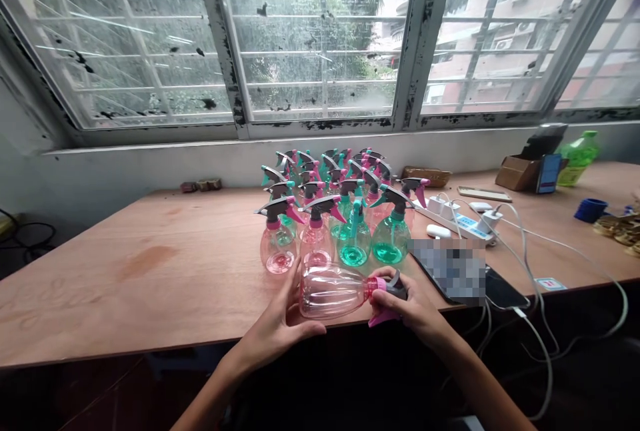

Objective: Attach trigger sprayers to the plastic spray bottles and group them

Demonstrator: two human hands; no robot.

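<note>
A clear pink spray bottle (pixel 333 291) lies on its side in the air above the table's front edge, base to the left. My right hand (pixel 415 304) is closed around its grey and pink spray head (pixel 387 288), near the collar. At the other end, my left hand (pixel 275 328) cups the base, with the fingers partly hidden behind it and the thumb below. Just beyond stand several upright spray bottles in rows, among them a pink one (pixel 281 248) and a green one (pixel 391 238). Those at the back are partly hidden.
Right of the bottles lie a white power strip (pixel 463 221) with cables, a tablet (pixel 435 271) and a phone (pixel 506 286). Farther right are a cardboard box (pixel 517 173), a green bottle (pixel 580 158) and a blue roll (pixel 591 209). Windows rise behind the wooden table (pixel 125 298).
</note>
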